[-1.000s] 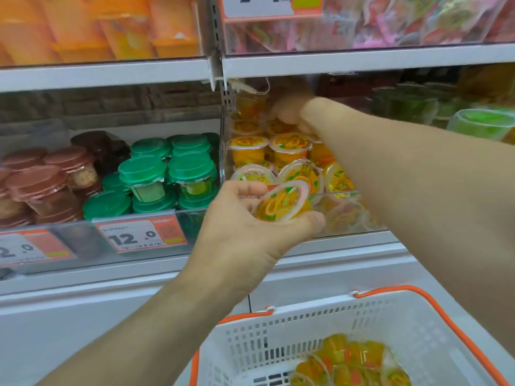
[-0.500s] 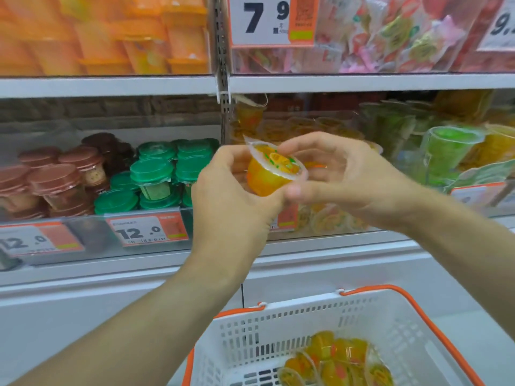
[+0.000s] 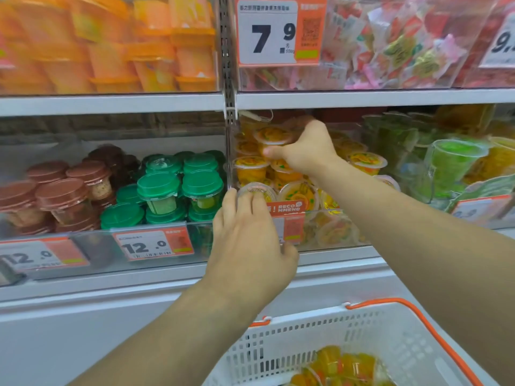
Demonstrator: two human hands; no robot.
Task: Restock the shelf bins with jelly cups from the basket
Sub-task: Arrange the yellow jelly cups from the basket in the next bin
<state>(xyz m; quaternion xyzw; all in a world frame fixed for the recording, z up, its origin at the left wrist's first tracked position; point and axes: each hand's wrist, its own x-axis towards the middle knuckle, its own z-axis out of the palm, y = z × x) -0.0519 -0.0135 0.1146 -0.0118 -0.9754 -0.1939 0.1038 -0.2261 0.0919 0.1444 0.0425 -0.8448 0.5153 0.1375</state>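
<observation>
Orange jelly cup [image 3: 274,136], foil lid up, held at the back of the clear shelf bin [image 3: 320,227] above the stacked cups. Best lowered level onto a flat lid beneath and released only once seated, to avoid a topple. Pinched by right hand [image 3: 305,150], thumb under, fingers over the far side. Left hand [image 3: 249,243] at the bin's front edge, fingers straight, tips touching a front cup [image 3: 255,190]; apparently holding nothing. More cups waiting below in white basket [image 3: 390,324].
</observation>
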